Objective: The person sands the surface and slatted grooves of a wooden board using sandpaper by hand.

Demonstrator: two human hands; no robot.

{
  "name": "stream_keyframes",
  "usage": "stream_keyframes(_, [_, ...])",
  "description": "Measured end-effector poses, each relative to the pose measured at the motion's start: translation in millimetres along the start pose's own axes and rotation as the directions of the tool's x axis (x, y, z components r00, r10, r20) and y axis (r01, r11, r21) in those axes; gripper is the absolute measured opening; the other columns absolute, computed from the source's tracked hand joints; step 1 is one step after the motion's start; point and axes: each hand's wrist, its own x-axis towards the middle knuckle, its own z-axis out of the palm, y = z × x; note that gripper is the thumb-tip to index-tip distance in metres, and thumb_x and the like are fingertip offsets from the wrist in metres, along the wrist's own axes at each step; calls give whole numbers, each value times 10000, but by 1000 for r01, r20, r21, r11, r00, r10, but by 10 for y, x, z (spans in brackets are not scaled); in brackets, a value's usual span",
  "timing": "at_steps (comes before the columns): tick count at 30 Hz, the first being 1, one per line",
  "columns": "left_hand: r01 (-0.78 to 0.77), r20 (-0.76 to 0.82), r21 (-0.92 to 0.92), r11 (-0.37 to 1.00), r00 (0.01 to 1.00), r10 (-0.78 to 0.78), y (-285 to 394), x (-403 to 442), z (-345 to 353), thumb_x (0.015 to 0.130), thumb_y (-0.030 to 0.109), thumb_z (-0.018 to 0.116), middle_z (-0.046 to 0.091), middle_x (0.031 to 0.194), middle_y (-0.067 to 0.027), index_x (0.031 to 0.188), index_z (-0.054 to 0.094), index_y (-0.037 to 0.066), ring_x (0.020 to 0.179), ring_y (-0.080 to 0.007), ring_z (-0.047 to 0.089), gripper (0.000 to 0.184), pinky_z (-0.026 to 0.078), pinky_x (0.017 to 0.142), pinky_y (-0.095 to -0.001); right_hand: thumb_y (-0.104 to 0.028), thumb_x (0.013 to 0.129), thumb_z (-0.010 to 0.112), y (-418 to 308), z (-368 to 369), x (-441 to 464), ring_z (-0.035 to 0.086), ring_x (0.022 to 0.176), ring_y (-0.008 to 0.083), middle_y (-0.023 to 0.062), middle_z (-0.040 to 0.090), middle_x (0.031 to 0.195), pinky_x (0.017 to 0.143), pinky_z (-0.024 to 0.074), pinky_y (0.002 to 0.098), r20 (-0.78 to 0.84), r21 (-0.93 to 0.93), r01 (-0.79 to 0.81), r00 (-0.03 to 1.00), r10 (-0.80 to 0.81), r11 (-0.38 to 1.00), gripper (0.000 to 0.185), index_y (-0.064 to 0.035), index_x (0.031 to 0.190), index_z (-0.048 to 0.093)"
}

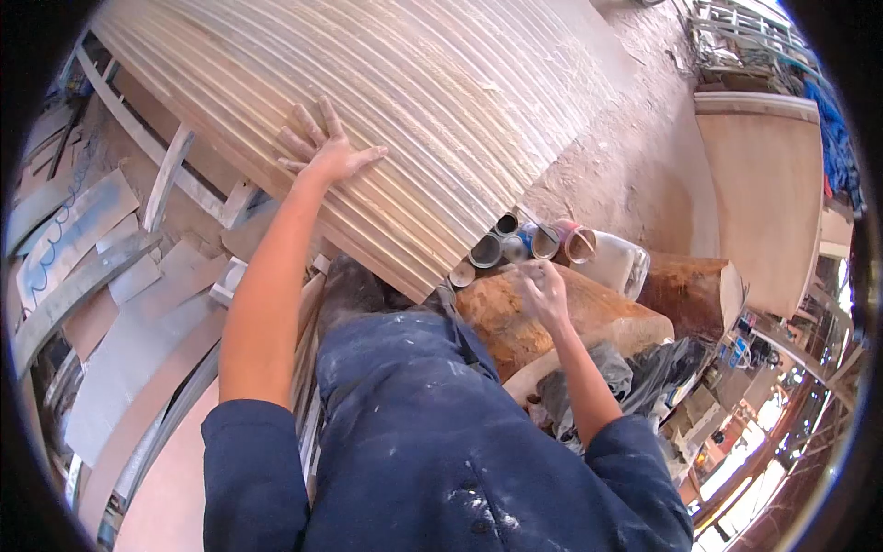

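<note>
A large panel of ridged, pale wood strips (395,120) fills the upper middle, dusted with fine powder. My left hand (336,158) lies flat on it near the left edge, fingers spread and dusty. Beyond the panel's near right corner, my right hand (543,293) is curled closed above a brown log (515,322). Its fingers are slightly blurred, and what they hold, if anything, cannot be made out. Just ahead of that hand stand several open cans, among them a grey one (486,250) and a reddish one (579,245). A thin stick (533,219) leans at the cans.
Curved offcuts and boards (138,359) are piled along the left. A second log (690,293), a whitish container (612,267) and dark plastic sheeting (635,373) lie to the right. A tall wooden panel (763,193) stands farther right, beside dusty floor (625,166).
</note>
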Motion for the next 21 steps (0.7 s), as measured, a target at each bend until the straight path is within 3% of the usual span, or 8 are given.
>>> stream_keyframes(5, [30, -6, -7, 1000, 1000, -30, 13, -44, -43, 696, 832, 725, -332, 1645, -222, 1599, -280, 247, 1469, -550, -308, 1472, -63, 1082, -838, -116, 1022, 603, -361, 294, 317, 665, 810, 113, 89, 756, 925, 717, 545, 301, 16, 132, 179, 983, -182, 975, 249, 6, 1238, 626])
stream_keyframes(7, [33, -9, -14, 999, 999, -33, 8, -44, -41, 685, 831, 736, -333, 1645, -223, 1597, -286, 246, 1471, -549, -306, 1489, -64, 1081, -836, -122, 1009, 637, -586, 296, 361, 691, 749, 165, 151, 769, 953, 718, 554, 327, 50, -252, 345, 938, -344, 904, 257, 13, 1226, 618])
stream_keyframes(10, [16, -28, -45, 999, 999, -17, -18, -22, -8, 684, 824, 744, -337, 1642, -228, 1596, -288, 244, 1470, -551, -309, 1495, -68, 1077, -839, -120, 982, 676, -602, 296, 472, 719, 752, 249, 189, 760, 966, 721, 557, 350, 4, -298, 472, 870, -494, 830, 242, 5, 1187, 648])
stream_keyframes(14, [11, -25, -52, 999, 1000, -12, -28, 1, 1, 685, 818, 749, -342, 1638, -232, 1596, -289, 241, 1467, -551, -313, 1497, -71, 1073, -841, -109, 960, 698, -821, 291, 524, 729, 761, 321, 180, 754, 928, 711, 553, 360, -3, -482, 253, 957, -291, 839, 193, -22, 1132, 680])
stream_keyframes(16, [5, -22, -56, 998, 1000, -6, -47, 13, 18, 683, 822, 747, -341, 1637, -235, 1597, -285, 238, 1469, -554, -307, 1498, -71, 1073, -841, -90, 926, 715, -882, 422, 635, 724, 804, 340, 182, 733, 938, 717, 548, 385, -14, -417, 482, 845, -535, 771, 177, -33, 1091, 684])
stream_keyframes(17, [10, -21, -52, 999, 1000, -11, -51, 12, 24, 683, 822, 747, -341, 1637, -235, 1597, -285, 238, 1469, -554, -307, 1498, -71, 1073, -841, -90, 926, 715, -927, 505, 702, 724, 804, 340, 182, 733, 938, 717, 548, 385, -12, -412, 481, 846, -533, 774, 177, -33, 1091, 684])
stream_keyframes(19, [11, -12, -37, 999, 1000, -11, -39, 13, 0, 683, 828, 743, -338, 1639, -231, 1599, -282, 238, 1471, -555, -301, 1496, -70, 1075, -840, -102, 911, 717, -1158, 705, 851, 666, 826, 391, 181, 667, 905, 709, 532, 443, 13, -335, 709, 662, -750, 620, 172, -38, 1063, 666])
stream_keyframes(21, [7, -15, -43, 999, 1000, -8, -38, -18, -24, 683, 831, 739, -336, 1641, -229, 1599, -281, 238, 1472, -556, -299, 1494, -69, 1076, -840, -99, 904, 710, -1238, 907, 987, 657, 850, 394, 186, 654, 929, 726, 528, 454, 51, -333, 699, 683, -728, 632, 174, -33, 1058, 665])
